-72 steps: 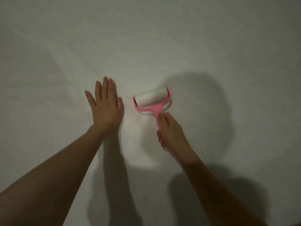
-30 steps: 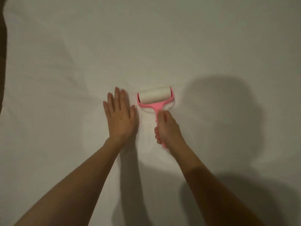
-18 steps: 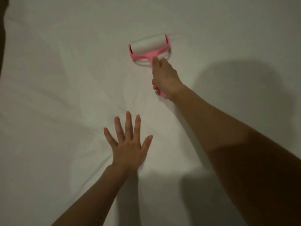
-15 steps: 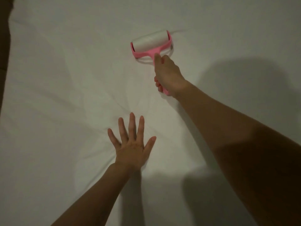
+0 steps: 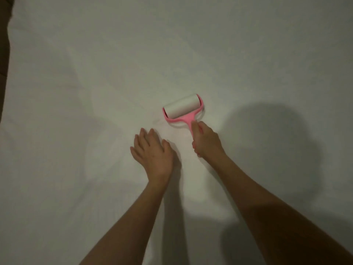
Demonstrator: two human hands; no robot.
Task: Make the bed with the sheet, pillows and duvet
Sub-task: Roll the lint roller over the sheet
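The right hand [image 5: 207, 139], just right of the frame's middle, has its fingers curled round the pink plastic handle of a lint roller with a white paper-wrapped drum [image 5: 182, 109], the forefinger lying along the neck where the handle widens into the fork. That looks like a grip chosen for steering: the extended finger can press the drum down into the cloth while the wrist pushes and pulls. The drum lies on the cloth, tilted a little, its right end higher in the frame. Just left of it and slightly lower, the left hand [image 5: 152, 152] rests palm down on the wide white cotton bed sheet [image 5: 114, 64] with fingers straight and holding nothing; it probably pins the fabric so the sticky drum does not drag it into folds. The sheet fills nearly the whole frame and lies spread flat, with only soft creases fanning toward the upper left. A dark strip [image 5: 3, 54] runs down the far left edge; I cannot tell what it is. No pillows, duvet or containers of any kind are in view, so the later parts of the task seem not yet begun here.
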